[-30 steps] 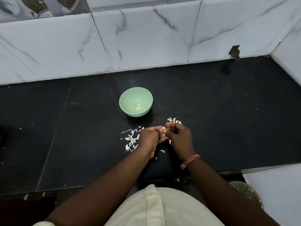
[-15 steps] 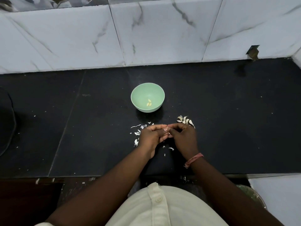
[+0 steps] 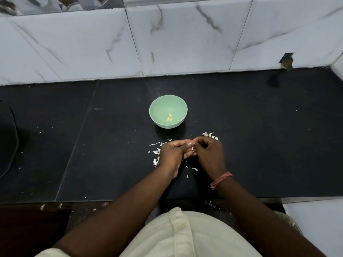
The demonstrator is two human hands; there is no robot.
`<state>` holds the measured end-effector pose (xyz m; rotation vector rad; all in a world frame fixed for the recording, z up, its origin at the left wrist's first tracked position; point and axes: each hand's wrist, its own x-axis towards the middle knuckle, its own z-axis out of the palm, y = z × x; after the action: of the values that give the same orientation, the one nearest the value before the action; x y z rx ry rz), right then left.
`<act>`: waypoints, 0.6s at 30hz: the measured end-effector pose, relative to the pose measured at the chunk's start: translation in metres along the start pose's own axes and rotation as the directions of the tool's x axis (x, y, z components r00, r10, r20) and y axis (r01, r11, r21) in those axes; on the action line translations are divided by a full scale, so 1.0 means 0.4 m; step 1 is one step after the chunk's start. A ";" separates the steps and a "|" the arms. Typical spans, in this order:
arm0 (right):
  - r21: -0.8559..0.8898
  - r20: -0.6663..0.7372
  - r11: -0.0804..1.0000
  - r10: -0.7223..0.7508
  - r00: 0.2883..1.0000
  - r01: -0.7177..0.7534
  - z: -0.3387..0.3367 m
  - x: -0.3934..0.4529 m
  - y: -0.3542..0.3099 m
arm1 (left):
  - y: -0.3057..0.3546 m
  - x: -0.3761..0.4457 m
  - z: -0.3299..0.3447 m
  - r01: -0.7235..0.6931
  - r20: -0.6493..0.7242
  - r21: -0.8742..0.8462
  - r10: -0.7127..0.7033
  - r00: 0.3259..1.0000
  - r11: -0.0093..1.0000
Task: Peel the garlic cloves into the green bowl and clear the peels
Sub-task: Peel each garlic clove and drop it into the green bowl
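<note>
The black tabletop [image 3: 241, 145] runs wide under the marble-tiled wall [image 3: 167, 39], and its dark surface shows every scrap, which matters: the near edge is close to the person's body, and bits of skin already lie along the ledge below it, so any careless sweep risks pushing more peel over the side instead of clearing it.

The green bowl [image 3: 163, 103] stands upright just beyond the hands, with a couple of peeled cloves [image 3: 169, 117] in its bottom. It looks light; a knuckle catching the rim during a drop could tip or slide it.

The left hand [image 3: 171, 154] and right hand [image 3: 209, 154] meet above the tabletop, both grips narrow, pinching one garlic clove [image 3: 191, 150] between fingertips, a curl of skin hanging from it. A small, slick clove squeezed this hard may well shoot out and land among the peels [image 3: 156, 152] scattered to the left.

The unpeeled cloves [image 3: 210, 135] sit just behind the right hand, near enough that flying skin could mix in with them.
</note>
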<state>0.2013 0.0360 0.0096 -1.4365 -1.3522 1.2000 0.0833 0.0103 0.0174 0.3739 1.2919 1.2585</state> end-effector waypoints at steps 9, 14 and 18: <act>-0.015 0.052 0.999 0.032 0.998 -0.031 -0.004 -0.011 0.011 | -0.008 0.002 -0.015 0.060 0.026 -0.002 -0.060 0.998 0.998; 0.222 0.027 0.958 0.183 0.983 -0.184 -0.001 -0.008 0.010 | -0.014 -0.015 0.002 0.003 0.057 0.074 -0.007 0.998 0.997; 0.320 0.061 0.923 0.206 0.977 -0.214 -0.007 -0.005 0.006 | -0.012 -0.014 0.002 -0.100 0.051 0.195 0.092 0.994 0.976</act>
<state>0.2047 0.0338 0.0081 -1.3519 -0.9751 1.5082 0.0874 0.0044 0.0165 0.6077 1.3816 1.1993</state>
